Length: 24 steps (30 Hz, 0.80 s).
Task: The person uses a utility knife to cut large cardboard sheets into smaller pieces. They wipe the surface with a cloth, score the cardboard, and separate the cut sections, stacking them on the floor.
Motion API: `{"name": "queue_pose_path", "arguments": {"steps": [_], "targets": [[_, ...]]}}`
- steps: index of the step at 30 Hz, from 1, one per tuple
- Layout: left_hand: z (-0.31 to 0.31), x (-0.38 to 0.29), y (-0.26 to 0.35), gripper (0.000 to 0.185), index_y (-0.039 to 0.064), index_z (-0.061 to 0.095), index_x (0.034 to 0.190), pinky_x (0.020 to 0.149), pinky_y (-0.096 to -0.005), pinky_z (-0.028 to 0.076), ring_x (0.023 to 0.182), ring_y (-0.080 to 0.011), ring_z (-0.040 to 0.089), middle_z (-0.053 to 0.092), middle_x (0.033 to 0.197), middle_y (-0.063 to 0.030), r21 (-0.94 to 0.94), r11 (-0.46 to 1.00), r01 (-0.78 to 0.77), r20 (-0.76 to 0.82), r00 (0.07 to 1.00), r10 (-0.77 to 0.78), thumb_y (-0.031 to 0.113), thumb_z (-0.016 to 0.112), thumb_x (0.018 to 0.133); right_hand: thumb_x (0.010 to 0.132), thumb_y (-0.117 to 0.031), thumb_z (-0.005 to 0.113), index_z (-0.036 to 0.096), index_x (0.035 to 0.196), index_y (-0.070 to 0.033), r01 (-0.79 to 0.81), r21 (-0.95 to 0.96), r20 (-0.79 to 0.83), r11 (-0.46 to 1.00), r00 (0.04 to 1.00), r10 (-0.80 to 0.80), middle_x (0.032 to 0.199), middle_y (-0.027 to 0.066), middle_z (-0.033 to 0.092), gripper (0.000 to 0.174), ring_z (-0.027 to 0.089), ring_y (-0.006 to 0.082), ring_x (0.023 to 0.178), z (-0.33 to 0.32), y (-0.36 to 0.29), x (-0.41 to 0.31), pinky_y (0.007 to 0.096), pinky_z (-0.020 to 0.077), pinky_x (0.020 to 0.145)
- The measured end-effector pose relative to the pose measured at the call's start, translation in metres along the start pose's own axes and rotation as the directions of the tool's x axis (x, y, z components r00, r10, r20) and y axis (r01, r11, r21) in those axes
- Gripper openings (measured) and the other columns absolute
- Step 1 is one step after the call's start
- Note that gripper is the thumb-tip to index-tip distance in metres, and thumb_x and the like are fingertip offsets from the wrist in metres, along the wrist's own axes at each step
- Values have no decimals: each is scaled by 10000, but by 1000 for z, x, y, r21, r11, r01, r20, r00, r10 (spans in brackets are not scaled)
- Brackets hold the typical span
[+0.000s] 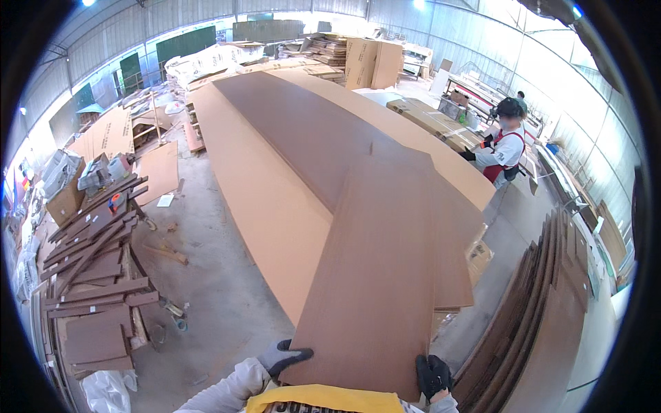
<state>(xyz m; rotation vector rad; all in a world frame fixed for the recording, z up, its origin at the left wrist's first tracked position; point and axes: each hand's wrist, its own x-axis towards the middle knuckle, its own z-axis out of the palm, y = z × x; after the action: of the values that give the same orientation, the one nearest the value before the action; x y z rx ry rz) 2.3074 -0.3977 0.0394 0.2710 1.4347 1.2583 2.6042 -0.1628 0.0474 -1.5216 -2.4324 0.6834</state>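
Note:
A long brown panel (382, 268) stretches away from my body, its near end between my two gloved hands. My left hand (285, 357), in a grey and black glove, grips the panel's left edge with the thumb on top. On the right edge, my right hand (434, 376) in a black glove holds the near corner area; its fingers are partly hidden. The panel's far part lies over another brown panel (310, 129) on a cardboard-covered stack (258, 217). More brown board (454, 258) shows under its right side.
Brown boards (537, 299) lean in a row at my right. Narrow strips and offcuts (98, 289) are piled at the left, with an orange tape measure (114, 202) on them. A co-worker (506, 144) stands beyond the stack's right side. Cardboard packages (434, 124) lie near that person.

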Motion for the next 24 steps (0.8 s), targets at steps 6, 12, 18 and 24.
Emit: {"name": "queue_pose_path", "arguments": {"steps": [6,12,18,24], "targets": [[-105,20,39,513,-41,595,1172,726,-319,530,807,-208,661,677,978,-131,-101,988,-115,-121,987,102,274,741,795,886,-307,583,595,776,-31,-275,410,279,870,946,168,546,66,524,297,545,172,454,52,-101,9,322,399,375],[-213,75,69,503,-22,601,1148,761,-331,536,832,-212,662,676,985,-126,-208,971,-117,-86,991,101,328,719,806,887,-301,594,614,936,-47,-190,653,212,733,975,64,607,23,535,259,515,136,449,119,-182,37,289,391,351],[-307,139,120,534,-3,607,1155,783,-318,518,853,-197,651,669,1013,-111,-187,978,-89,-15,996,88,380,718,799,894,-317,577,618,975,-28,-241,679,106,693,967,232,725,80,615,303,564,177,547,190,-255,88,302,443,398],[-445,192,170,443,3,633,1119,816,-310,490,916,-173,613,669,1031,-66,251,953,-169,-451,851,269,393,596,914,895,-415,548,582,1073,69,-116,585,-11,802,988,151,1009,252,620,517,587,389,928,270,-356,167,461,456,800]]}}
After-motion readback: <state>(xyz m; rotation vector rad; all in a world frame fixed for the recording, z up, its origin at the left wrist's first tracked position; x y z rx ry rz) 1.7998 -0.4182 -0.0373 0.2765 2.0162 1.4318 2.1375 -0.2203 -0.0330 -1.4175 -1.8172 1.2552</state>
